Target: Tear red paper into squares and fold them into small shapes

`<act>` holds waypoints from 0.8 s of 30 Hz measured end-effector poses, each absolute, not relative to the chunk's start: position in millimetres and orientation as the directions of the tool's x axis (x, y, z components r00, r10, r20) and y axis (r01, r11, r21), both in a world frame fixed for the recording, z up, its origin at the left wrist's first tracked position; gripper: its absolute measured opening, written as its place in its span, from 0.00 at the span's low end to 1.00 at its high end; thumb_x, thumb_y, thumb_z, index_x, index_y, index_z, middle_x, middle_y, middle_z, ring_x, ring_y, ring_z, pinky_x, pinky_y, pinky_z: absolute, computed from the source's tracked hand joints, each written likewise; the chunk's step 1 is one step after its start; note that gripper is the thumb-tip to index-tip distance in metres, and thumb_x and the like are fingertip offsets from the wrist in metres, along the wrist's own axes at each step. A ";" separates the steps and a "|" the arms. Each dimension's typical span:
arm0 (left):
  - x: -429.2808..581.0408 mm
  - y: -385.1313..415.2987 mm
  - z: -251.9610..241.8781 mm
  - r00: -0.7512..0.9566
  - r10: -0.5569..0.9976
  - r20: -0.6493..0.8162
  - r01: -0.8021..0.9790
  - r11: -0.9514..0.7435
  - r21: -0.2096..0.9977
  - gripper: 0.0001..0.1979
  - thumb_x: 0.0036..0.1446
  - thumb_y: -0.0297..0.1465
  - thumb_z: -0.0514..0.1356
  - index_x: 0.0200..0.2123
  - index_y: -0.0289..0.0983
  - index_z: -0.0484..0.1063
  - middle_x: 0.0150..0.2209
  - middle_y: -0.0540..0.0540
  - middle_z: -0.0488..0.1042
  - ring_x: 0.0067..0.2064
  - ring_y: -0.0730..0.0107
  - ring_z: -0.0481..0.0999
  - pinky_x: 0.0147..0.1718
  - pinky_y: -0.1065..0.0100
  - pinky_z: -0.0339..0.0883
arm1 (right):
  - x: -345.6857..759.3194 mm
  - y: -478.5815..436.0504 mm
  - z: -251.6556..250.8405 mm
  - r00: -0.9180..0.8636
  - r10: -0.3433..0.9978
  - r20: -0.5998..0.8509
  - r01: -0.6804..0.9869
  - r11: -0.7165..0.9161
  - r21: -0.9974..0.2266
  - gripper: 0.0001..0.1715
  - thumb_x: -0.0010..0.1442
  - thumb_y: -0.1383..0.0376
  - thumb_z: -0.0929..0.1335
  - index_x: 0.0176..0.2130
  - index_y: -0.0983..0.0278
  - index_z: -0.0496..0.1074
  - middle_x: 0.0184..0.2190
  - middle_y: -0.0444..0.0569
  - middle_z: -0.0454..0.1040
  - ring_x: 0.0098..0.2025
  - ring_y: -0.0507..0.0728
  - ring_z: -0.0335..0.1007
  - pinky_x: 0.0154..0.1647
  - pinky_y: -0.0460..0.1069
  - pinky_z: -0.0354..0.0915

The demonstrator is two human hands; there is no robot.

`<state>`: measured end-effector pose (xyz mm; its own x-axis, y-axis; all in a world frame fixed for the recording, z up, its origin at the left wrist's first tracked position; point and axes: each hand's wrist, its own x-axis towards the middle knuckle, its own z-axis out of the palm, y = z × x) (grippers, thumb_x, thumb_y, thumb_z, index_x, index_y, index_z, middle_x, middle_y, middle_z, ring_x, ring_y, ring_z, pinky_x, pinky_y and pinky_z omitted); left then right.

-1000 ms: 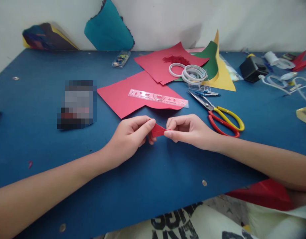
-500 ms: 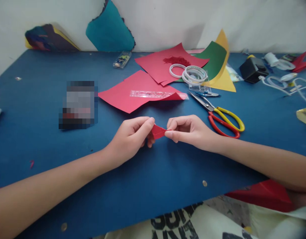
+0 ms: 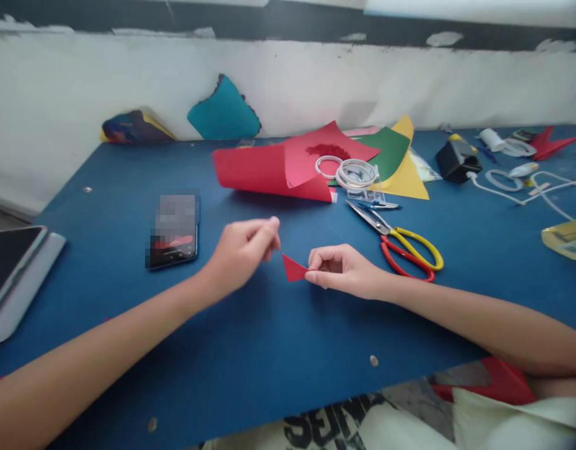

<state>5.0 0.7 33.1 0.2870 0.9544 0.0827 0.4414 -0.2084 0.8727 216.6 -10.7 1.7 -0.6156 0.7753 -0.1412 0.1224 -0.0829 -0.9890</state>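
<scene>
A small folded red paper piece (image 3: 293,269) is pinched in my right hand (image 3: 340,270), just above the blue table (image 3: 269,337). My left hand (image 3: 243,248) hovers a little to the left of the piece and slightly higher, off the paper. Its fingers are curled, with thumb and forefinger pressed together and nothing visible between them. A large red paper sheet (image 3: 269,170) behind my hands has curled up and over, hiding the clear ruler that lay on it.
Scissors with red and yellow handles (image 3: 400,240) lie right of my hands. Tape rolls (image 3: 356,172), green and yellow sheets (image 3: 395,159), a phone (image 3: 174,230), a tablet (image 3: 13,269) at the left edge, a black box (image 3: 458,160) and white cables (image 3: 517,184) also sit around.
My left hand has let go of the small red piece and lifted off to the left. The big red sheet has curled over. The camera has tilted up.
</scene>
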 end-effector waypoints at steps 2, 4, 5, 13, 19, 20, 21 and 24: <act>-0.4 13.2 44.8 0.219 0.964 0.147 0.466 -0.236 0.853 0.14 0.58 0.41 0.55 0.29 0.37 0.69 0.26 0.52 0.69 0.31 0.72 0.67 0.31 0.70 0.58 | 216.1 -9.8 1.6 -0.611 0.781 -0.127 0.107 -0.077 -0.991 0.17 0.55 0.56 0.71 0.27 0.67 0.67 0.24 0.42 0.66 0.25 0.47 0.59 0.26 0.44 0.56; -3.2 18.1 50.0 0.263 0.957 0.124 0.476 -0.241 0.846 0.14 0.57 0.43 0.56 0.32 0.38 0.70 0.31 0.51 0.71 0.35 0.70 0.68 0.34 0.69 0.60 | 216.0 -9.2 2.0 -0.607 0.787 -0.112 0.088 -0.073 -0.993 0.18 0.55 0.56 0.71 0.27 0.67 0.67 0.24 0.42 0.66 0.25 0.47 0.59 0.26 0.44 0.57; -3.3 17.4 49.7 0.313 0.947 0.074 0.471 -0.222 0.854 0.14 0.57 0.43 0.57 0.34 0.38 0.71 0.33 0.50 0.73 0.36 0.69 0.69 0.34 0.69 0.61 | 216.3 -8.9 2.1 -0.604 0.790 -0.104 0.078 -0.071 -0.994 0.18 0.55 0.55 0.71 0.27 0.67 0.67 0.24 0.42 0.66 0.25 0.47 0.59 0.26 0.44 0.56; 10.6 -4.8 23.7 0.605 0.742 -0.289 0.361 0.068 0.930 0.18 0.58 0.44 0.54 0.28 0.35 0.69 0.22 0.46 0.74 0.21 0.71 0.72 0.19 0.71 0.61 | 218.2 -6.1 -1.3 -0.579 0.809 -0.098 0.063 -0.075 -0.995 0.20 0.54 0.52 0.71 0.29 0.66 0.66 0.22 0.40 0.63 0.22 0.46 0.57 0.22 0.44 0.55; 13.4 -9.6 22.1 0.601 0.767 -0.223 0.314 0.031 0.949 0.17 0.59 0.42 0.53 0.25 0.36 0.64 0.19 0.55 0.60 0.21 0.78 0.59 0.20 0.73 0.53 | 218.0 -0.6 6.7 -0.694 0.705 -0.145 0.152 -0.053 -0.987 0.21 0.55 0.51 0.70 0.29 0.66 0.66 0.20 0.40 0.64 0.22 0.47 0.60 0.23 0.43 0.58; 13.7 -10.6 22.1 0.611 0.760 -0.221 0.314 0.024 0.949 0.17 0.59 0.41 0.53 0.24 0.36 0.63 0.20 0.55 0.59 0.21 0.78 0.58 0.20 0.73 0.52 | 217.9 -0.3 7.9 -0.716 0.682 -0.148 0.165 -0.041 -0.985 0.21 0.56 0.51 0.69 0.29 0.67 0.67 0.21 0.40 0.65 0.22 0.47 0.60 0.23 0.43 0.58; 14.1 -11.6 21.8 0.620 0.752 -0.222 0.317 0.018 0.948 0.17 0.59 0.41 0.53 0.23 0.37 0.62 0.19 0.55 0.59 0.21 0.78 0.58 0.20 0.73 0.52 | 217.7 -0.5 8.8 -0.731 0.667 -0.146 0.175 -0.024 -0.984 0.21 0.57 0.51 0.68 0.29 0.67 0.67 0.21 0.41 0.65 0.22 0.47 0.60 0.24 0.44 0.58; 15.8 -15.0 19.7 0.621 0.757 -0.205 0.332 -0.017 0.943 0.17 0.61 0.40 0.50 0.23 0.37 0.61 0.19 0.55 0.59 0.22 0.77 0.59 0.22 0.72 0.53 | 216.6 -3.3 8.3 -0.718 0.688 -0.103 0.199 0.062 -0.978 0.21 0.59 0.50 0.66 0.29 0.66 0.66 0.22 0.41 0.63 0.24 0.47 0.58 0.25 0.44 0.57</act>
<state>15.8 -15.0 19.7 0.6205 0.7568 -0.2053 0.3323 -0.0166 0.9430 216.6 -3.3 8.3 -0.7180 0.6884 -0.1031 0.1994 0.0616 -0.9780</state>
